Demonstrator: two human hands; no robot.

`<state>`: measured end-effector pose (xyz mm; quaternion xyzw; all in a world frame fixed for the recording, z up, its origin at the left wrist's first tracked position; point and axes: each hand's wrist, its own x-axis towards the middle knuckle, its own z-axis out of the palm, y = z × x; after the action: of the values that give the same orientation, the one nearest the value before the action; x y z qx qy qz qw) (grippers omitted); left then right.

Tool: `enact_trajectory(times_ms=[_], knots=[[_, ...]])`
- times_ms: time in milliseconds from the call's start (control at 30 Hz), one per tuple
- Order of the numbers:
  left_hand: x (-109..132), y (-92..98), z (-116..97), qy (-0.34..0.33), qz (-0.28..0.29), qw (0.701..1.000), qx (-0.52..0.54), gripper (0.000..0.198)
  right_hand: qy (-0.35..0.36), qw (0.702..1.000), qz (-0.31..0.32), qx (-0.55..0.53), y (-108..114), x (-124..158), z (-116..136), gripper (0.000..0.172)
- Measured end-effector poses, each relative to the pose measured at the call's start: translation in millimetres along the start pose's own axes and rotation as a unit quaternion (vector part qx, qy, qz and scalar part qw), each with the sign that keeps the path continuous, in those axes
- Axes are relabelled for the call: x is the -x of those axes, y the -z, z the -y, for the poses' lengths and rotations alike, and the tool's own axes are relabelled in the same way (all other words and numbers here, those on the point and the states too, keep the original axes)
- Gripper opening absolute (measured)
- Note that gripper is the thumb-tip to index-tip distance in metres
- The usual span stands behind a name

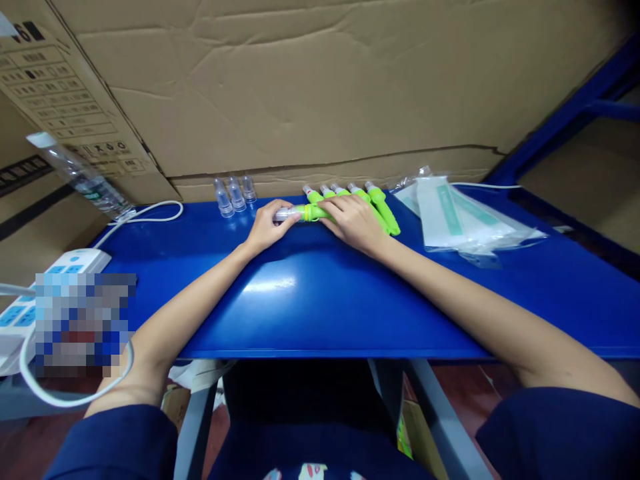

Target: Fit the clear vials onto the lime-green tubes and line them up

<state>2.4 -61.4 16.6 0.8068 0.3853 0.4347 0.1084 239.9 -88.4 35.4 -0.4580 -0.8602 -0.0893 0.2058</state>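
Observation:
A green pen-like tube (311, 213) with a clear cap end lies between my two hands at the far side of the blue table (310, 293). My left hand (267, 227) pinches its clear end. My right hand (353, 220) grips its green body, fingers curled over it. Several more green tubes (383, 203) lie side by side just behind and to the right of my right hand. Three clear caps (235, 193) stand upright to the left of my left hand.
Clear plastic packets (460, 217) lie at the right of the table. A white power strip (60, 267) with its cable and a plastic water bottle (80, 175) are at the left. Cardboard boxes (320, 87) wall off the back.

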Motion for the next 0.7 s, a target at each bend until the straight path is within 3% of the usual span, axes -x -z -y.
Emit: enact_trajectory(times_ms=[133, 267, 500, 700], knots=[[2, -0.5, -3, -0.015, -0.026, 1.000, 0.000, 0.044, -0.018, 0.998, -0.010, 0.065, 6, 7, 3, 0.049], [4, -0.4, 1, -0.064, -0.005, 0.998, -0.002, 0.046, 0.056, 0.997, -0.019, 0.052, 0, 10, -9, 0.052], [7, 0.4, 4, -0.055, -0.005, 0.998, -0.014, 0.046, 0.083, 0.994, -0.034, 0.062, -3, 11, -25, 0.037], [7, 4.0, 5, -0.105, -0.042, 0.993, -0.040, 0.048, 0.036, 0.994, -0.067, 0.083, 5, 15, -17, 0.044]])
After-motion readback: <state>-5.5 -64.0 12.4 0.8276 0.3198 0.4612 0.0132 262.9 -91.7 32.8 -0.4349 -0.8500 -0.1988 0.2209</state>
